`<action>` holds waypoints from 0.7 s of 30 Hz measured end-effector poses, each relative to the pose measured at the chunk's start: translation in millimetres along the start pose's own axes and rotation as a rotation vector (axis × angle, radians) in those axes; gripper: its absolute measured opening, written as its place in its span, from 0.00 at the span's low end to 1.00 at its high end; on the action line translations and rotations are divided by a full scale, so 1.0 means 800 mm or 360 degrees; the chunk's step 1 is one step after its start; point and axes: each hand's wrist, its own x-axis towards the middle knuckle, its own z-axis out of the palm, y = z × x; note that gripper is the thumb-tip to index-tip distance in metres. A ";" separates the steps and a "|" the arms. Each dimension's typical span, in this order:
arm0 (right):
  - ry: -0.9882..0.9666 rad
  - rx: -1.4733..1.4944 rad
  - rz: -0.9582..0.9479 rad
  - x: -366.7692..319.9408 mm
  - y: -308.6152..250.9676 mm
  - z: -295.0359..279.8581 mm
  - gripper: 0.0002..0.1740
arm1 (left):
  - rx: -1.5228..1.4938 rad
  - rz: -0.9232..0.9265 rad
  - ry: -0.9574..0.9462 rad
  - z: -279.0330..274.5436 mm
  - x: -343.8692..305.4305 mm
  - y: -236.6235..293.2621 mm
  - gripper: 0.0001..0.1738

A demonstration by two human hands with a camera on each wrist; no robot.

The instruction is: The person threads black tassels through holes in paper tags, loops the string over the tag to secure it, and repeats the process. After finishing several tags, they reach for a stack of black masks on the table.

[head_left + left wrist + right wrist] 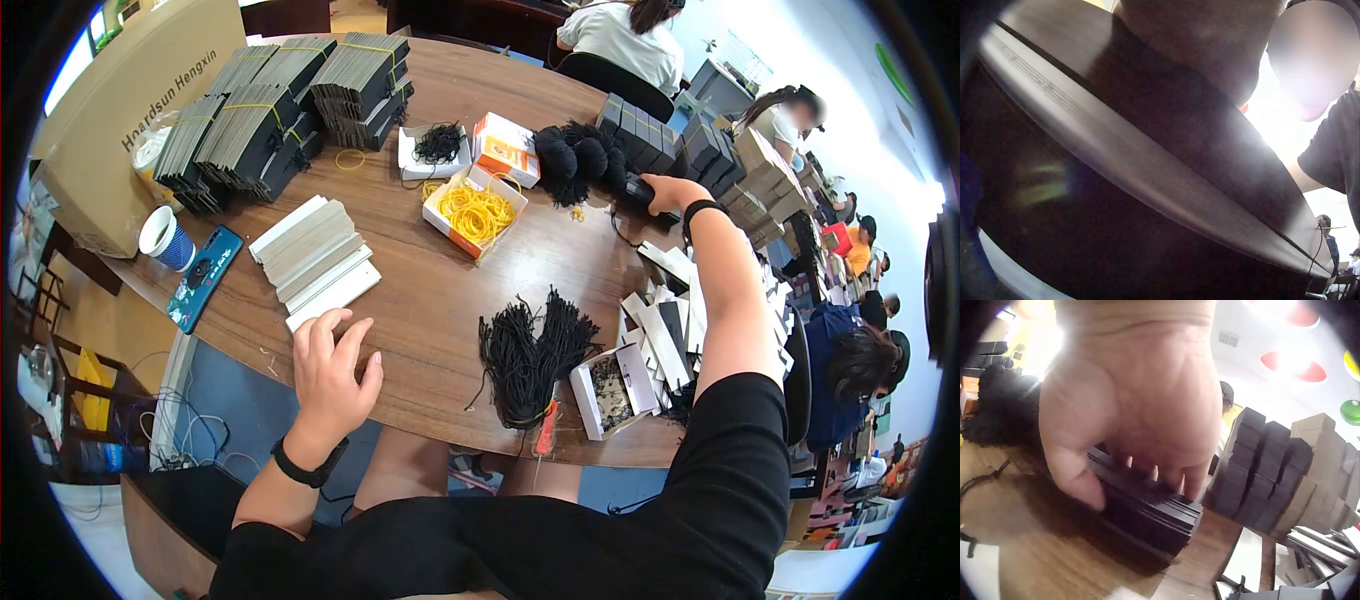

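My right hand (672, 195) reaches to the far right of the table and grips a stack of black strips (1147, 512); in the right wrist view the thumb is on one side and the fingers (1192, 481) on the other. My left hand (335, 375) hangs at the near table edge, fingers relaxed and slightly bent, holding nothing. Just beyond it lies a row of pale grey and white cards (318, 258). Black yarn-like bundles (580, 155) lie left of the right hand. The left wrist view shows mostly the table's edge (1122, 156).
Banded card stacks (250, 120), a paper cup (167, 240) and a phone (206, 280) are at left. A box of yellow rubber bands (475, 212) stands mid-table. Black cords (530, 360), a small open box (612, 392) and scattered white strips (662, 335) are nearer right.
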 end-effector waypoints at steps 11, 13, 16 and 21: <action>0.0060 -0.0097 0.0198 0.005 -0.011 0.009 0.53 | 0.0004 -0.0008 0.0003 0.002 0.001 0.001 0.21; 0.0058 -0.0069 0.0200 -0.002 -0.016 0.005 0.51 | 0.0001 -0.0018 0.0009 0.003 0.001 0.001 0.21; 0.0144 0.0020 0.0175 -0.013 -0.014 0.002 0.47 | 0.0003 -0.0016 0.0011 0.002 0.001 0.001 0.21; 0.0271 -0.0012 0.0076 -0.016 -0.001 0.005 0.48 | 0.0027 -0.0007 0.0000 0.003 0.002 0.001 0.20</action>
